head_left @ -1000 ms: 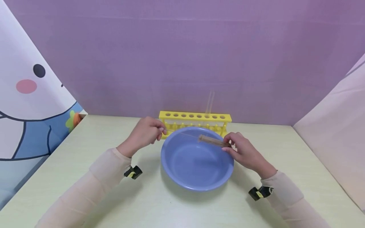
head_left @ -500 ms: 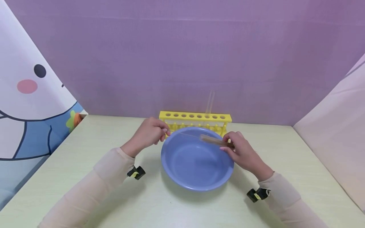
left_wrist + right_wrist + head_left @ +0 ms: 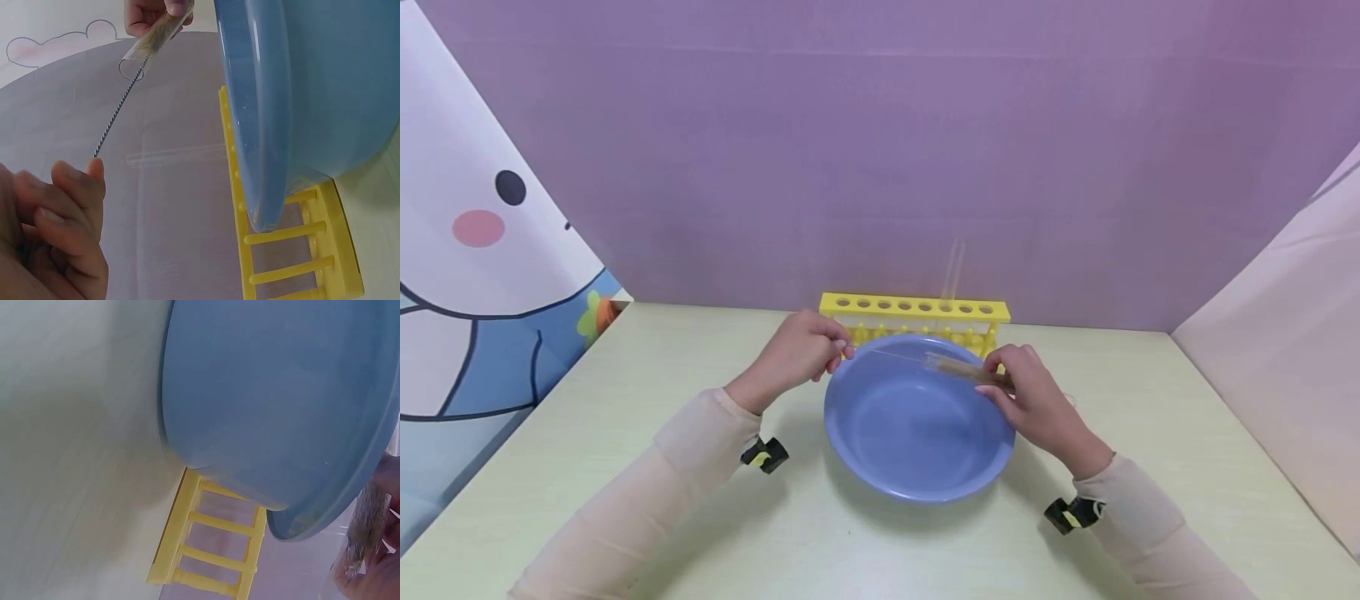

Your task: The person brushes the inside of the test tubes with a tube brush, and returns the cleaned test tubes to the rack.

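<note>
My left hand point(image 3: 801, 354) pinches the twisted wire handle of a test tube brush point(image 3: 122, 106) at the left of the basin. The brush's tan bristles lie inside a clear glass test tube point(image 3: 130, 64), whose mouth faces my left hand. My right hand point(image 3: 1033, 396) grips this tube near its other end, thumb and fingers around it. Tube and brush are tilted, held over the back right part of a blue plastic basin point(image 3: 917, 437). In the right wrist view the bristles point(image 3: 365, 522) show through the glass, partly behind the fingers.
Behind the basin stands a yellow test tube rack point(image 3: 917, 316), its lower part hidden by the basin. Another clear test tube point(image 3: 952, 271) stands upright in it, right of the middle. A purple cloth point(image 3: 880, 150) hangs at the back of the pale table point(image 3: 700, 500).
My left hand has moved slightly right, toward the tube, with the brush wire in its grip. My right hand and the tube have shifted only a little.
</note>
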A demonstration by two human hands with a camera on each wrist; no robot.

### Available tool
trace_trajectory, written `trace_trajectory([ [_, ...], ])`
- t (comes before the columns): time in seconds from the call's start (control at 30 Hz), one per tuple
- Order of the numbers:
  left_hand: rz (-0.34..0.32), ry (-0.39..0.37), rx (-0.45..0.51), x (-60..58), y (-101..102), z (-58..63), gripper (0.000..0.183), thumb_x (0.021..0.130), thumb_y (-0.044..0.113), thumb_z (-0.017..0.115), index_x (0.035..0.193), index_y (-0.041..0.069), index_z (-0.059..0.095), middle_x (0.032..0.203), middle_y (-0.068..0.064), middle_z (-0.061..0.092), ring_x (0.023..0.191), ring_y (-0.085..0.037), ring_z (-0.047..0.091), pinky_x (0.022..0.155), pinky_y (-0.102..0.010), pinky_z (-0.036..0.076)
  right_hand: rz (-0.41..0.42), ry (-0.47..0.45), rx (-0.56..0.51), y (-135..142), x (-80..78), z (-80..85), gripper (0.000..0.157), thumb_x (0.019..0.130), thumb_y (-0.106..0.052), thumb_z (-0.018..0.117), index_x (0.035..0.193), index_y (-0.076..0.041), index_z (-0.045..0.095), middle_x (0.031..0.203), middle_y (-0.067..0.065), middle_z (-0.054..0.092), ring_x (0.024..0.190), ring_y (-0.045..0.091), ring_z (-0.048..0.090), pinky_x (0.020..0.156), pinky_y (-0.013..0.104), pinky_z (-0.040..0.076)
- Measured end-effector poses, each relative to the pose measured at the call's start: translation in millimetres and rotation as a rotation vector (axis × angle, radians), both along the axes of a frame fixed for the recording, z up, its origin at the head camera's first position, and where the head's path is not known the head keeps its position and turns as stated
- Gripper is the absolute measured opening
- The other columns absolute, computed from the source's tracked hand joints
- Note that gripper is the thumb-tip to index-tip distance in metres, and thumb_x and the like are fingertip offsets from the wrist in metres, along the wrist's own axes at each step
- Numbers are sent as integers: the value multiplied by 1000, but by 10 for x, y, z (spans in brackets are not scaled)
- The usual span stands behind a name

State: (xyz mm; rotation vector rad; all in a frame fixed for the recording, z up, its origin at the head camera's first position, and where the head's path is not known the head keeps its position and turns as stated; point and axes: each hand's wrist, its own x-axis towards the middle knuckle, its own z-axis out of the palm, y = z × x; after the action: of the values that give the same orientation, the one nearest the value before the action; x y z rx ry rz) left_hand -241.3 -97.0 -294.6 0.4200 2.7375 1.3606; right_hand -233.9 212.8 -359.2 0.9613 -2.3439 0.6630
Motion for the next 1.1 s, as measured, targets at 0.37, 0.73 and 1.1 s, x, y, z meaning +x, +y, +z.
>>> trace_trajectory([
  [0.37, -7, -14, 21, -4, 46, -19, 28, 83, 0, 42, 79, 6, 69, 56, -5, 54, 45, -16, 43, 46, -26, 37, -34, 18, -16, -79, 22, 11, 34, 72, -1, 78, 92, -3, 50, 84, 4, 51, 79, 16, 37, 64, 28, 37],
  [0.73, -14, -11, 15, 13, 119, -43, 27, 83, 1, 42, 70, 5, 65, 54, -6, 51, 44, -16, 40, 45, -25, 36, -62, 67, 1, -130, 35, 22, 33, 73, -3, 77, 93, -2, 51, 85, 6, 53, 81, 19, 40, 66, 30, 38],
  [1.1, -43, 7, 34, 0, 220, -57, 29, 82, -1, 40, 71, 7, 66, 51, -4, 49, 44, -15, 39, 44, -24, 32, -34, 119, -3, -163, 4, 6, 33, 73, -2, 77, 93, -2, 51, 84, 5, 52, 80, 21, 41, 68, 31, 36],
])
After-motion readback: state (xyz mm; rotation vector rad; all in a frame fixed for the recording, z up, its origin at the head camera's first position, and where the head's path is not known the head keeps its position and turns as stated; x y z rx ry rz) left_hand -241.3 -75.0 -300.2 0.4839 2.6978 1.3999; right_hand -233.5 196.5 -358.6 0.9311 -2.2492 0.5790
